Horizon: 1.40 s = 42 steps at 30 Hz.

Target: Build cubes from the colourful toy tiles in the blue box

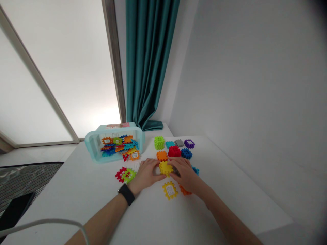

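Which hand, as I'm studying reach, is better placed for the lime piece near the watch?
Likely the left hand: it's nearest the lime piece; the right hand lies beyond the yellow piece both hold.

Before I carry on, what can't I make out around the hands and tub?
All in the head view:
Yellow piece between the hands: its far side is hidden by the piece itself.
Orange piece: partly covered by the right hand.
Blue piece: partly covered by the same hand.
Label on the tub: print too small to read.
Dark flat object: cut off by the left edge.
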### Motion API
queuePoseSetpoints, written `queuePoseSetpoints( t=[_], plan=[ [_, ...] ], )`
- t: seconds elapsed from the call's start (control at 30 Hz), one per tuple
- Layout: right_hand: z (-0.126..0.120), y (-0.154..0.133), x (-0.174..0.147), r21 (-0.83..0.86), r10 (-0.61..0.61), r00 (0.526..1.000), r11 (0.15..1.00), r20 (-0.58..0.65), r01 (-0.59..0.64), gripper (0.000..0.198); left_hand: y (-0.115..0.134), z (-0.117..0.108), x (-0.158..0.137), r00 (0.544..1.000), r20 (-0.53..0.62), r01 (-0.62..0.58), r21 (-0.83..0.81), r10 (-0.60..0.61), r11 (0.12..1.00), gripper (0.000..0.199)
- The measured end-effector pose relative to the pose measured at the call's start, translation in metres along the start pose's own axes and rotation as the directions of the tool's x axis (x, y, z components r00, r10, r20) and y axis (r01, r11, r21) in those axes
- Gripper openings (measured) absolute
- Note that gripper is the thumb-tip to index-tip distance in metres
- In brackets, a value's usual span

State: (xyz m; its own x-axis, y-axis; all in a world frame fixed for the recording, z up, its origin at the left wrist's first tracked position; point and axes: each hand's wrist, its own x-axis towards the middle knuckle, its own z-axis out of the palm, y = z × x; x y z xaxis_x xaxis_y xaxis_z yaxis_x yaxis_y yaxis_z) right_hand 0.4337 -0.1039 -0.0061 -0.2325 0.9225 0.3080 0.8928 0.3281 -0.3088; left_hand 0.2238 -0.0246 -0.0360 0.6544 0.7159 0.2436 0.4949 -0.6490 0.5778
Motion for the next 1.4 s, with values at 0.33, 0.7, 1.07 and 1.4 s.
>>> queuePoseSetpoints(
  t=[0.33,0.7,1.07,1.4],
  plan=[
    [-0.005,-0.004,-0.005,-0.007,0.025,0.999,1.000,0.019,-0.025,0.028,0.000,0.000,-0.001,0.999,-0.029,-0.020,0.000,0.020,1.000,0.049],
    [-0.008,-0.006,-0.011,-0.023,0.012,0.998,1.000,-0.059,-0.014,0.033,-0.001,-0.016,-0.007,0.996,-0.068,-0.059,-0.062,0.054,0.996,0.047],
    [-0.009,-0.051,0.007,0.013,-0.066,0.997,0.998,-0.036,0.066,0.028,-0.005,-0.076,-0.042,0.986,-0.073,-0.139,0.111,0.147,0.984,0.027],
    [0.026,-0.112,0.038,0.148,-0.169,0.985,0.976,0.035,0.162,0.037,-0.042,-0.118,-0.087,0.994,-0.094,-0.028,0.263,0.055,0.964,0.019]
  ],
)
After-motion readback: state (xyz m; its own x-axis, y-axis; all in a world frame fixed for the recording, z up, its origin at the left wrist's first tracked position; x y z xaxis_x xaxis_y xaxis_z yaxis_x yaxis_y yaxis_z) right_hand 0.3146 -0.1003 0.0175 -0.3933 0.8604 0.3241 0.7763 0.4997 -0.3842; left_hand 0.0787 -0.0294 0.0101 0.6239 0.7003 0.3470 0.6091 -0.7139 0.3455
